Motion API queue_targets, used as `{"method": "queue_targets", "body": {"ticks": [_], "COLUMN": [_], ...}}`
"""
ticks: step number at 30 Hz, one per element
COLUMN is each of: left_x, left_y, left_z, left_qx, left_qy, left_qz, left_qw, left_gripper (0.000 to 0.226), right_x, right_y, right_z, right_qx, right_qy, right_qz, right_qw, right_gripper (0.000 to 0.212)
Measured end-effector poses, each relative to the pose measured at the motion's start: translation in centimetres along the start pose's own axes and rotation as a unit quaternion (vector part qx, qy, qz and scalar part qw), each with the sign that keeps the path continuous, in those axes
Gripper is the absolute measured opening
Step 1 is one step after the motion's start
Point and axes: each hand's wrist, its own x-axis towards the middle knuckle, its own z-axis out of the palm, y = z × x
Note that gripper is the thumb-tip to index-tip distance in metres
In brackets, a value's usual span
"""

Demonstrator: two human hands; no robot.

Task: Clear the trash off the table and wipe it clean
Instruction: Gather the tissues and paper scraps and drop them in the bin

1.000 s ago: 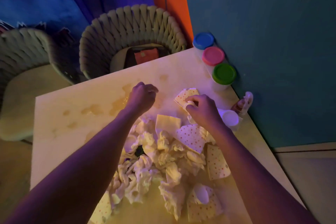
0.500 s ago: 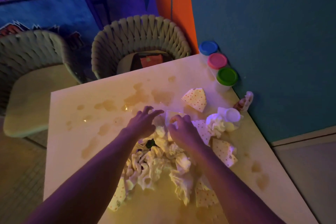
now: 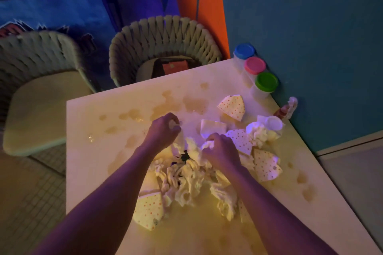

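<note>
Heap of crumpled tissues (image 3: 190,182) mid-desk (image 3: 99,114), both hands on its far edge. Folded napkin (image 3: 232,107) behind the heap, apart. Three lidded tubs (image 3: 255,68) line the desk's far right edge by the wall. Two chairs (image 3: 163,47) behind the desk.

Both bare forearms enter from the lower edge and converge toward the centre. The left hand (image 3: 163,132) is curled into a loose fist, knuckles up, with a small wad pinched between thumb and fingers. The right hand (image 3: 222,152) lies palm down, fingers bent inward toward the left, its grip closed on crumpled paper (image 3: 192,170). The two hands sit near each other, not touching; the left is slightly farther from the body. Both wrists are roughly straight.
</note>
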Motion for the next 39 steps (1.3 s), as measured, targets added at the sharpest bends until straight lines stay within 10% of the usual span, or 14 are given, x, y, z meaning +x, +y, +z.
{"method": "queue_targets", "body": {"ticks": [10, 20, 28, 39], "left_x": [-3.2, -1.1, 1.3, -1.1], "left_y": [-3.4, -1.6, -1.3, -1.7], "left_z": [-3.7, -0.1, 2.3, -4.7], "left_qx": [-0.170, 0.106, 0.233, -0.014], "left_qy": [0.078, -0.034, -0.111, 0.058], "left_qz": [-0.156, -0.036, -0.014, -0.130], "left_qw": [0.970, 0.993, 0.966, 0.990], "left_gripper": [0.010, 0.036, 0.050, 0.016], "right_x": [-0.8, -0.7, -0.3, -1.3], "right_y": [-2.0, -3.2, -2.1, -1.9], "right_z": [0.2, 2.2, 2.8, 0.3], "right_qx": [0.081, -0.082, -0.118, 0.000], "right_qy": [0.039, -0.081, -0.078, -0.010], "right_qz": [-0.007, 0.001, 0.007, 0.016], "right_qw": [0.996, 0.993, 0.990, 1.000], "right_gripper": [0.013, 0.071, 0.049, 0.029]}}
